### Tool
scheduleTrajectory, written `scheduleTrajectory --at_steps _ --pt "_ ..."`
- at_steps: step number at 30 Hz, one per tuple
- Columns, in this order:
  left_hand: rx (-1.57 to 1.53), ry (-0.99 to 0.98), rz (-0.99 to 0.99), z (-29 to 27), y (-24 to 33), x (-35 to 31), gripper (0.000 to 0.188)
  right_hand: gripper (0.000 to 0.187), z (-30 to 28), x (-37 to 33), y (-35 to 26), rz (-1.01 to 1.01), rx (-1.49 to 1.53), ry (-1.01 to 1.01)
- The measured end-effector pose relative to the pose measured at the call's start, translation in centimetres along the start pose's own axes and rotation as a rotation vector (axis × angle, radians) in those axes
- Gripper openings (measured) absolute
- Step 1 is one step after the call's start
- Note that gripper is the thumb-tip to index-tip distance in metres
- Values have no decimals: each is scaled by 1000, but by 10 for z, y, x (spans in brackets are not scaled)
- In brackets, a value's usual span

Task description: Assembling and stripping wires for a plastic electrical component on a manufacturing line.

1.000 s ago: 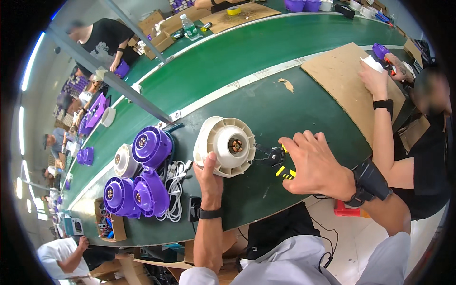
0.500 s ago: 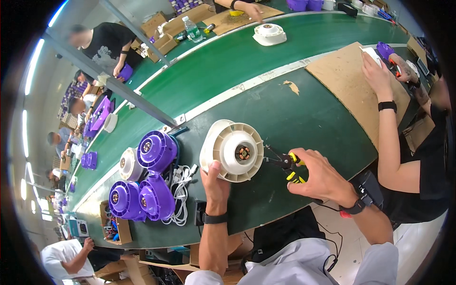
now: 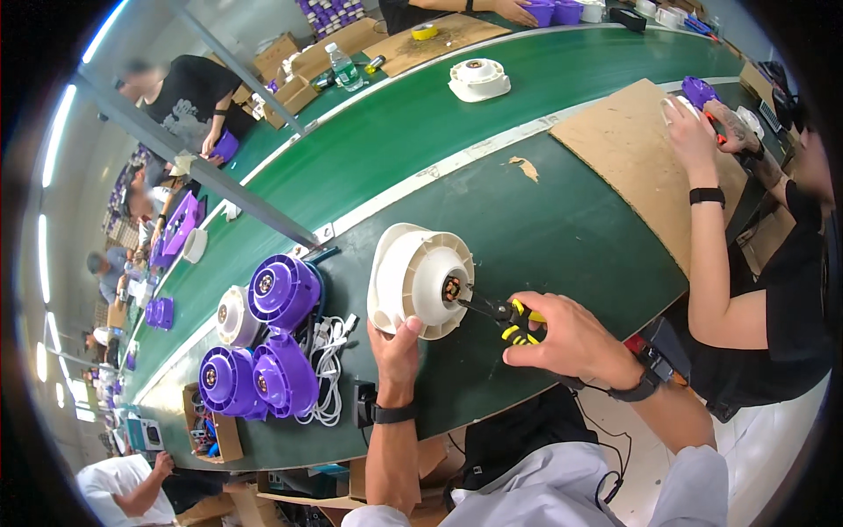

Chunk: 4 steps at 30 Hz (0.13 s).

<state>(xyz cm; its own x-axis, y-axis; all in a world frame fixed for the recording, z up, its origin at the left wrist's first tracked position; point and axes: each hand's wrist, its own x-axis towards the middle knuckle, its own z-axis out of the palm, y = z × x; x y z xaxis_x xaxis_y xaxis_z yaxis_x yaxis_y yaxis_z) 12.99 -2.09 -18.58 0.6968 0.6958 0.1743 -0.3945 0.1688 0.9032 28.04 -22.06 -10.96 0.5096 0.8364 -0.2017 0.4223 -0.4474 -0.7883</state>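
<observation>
My left hand (image 3: 394, 353) grips a round white plastic motor housing (image 3: 406, 277) from below, its thumb on the rim. The ribbed face is tilted to the right, and copper windings (image 3: 451, 289) show in the central hole. My right hand (image 3: 566, 338) is closed around needle-nose pliers (image 3: 520, 323) with yellow and black handles. Their dark tips reach the edge of the central hole, beside the windings; whether they pinch anything is too small to tell.
Left of the housing stand several purple housings (image 3: 285, 290), a white one (image 3: 235, 316) and a coiled white cable (image 3: 331, 373). A metal post (image 3: 233, 189) rises behind them. A co-worker's arms (image 3: 708, 224) work at a cardboard sheet (image 3: 628, 154) on the right. Another white housing (image 3: 479, 79) sits on the green belt (image 3: 386, 132).
The pliers have moved left, from beside the housing to its central hole. The housing's face has turned further right. Across the belt, a co-worker's hand has left the other white housing.
</observation>
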Motion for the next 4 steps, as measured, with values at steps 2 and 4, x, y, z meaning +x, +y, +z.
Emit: scheduleTrajectory --at_steps 2,4 --pt "27 -28 3 -2 0 1 78 62 -3 4 -2 28 -33 -11" --pt "63 -44 1 -1 -1 0 79 62 -5 4 -2 56 -66 -23"
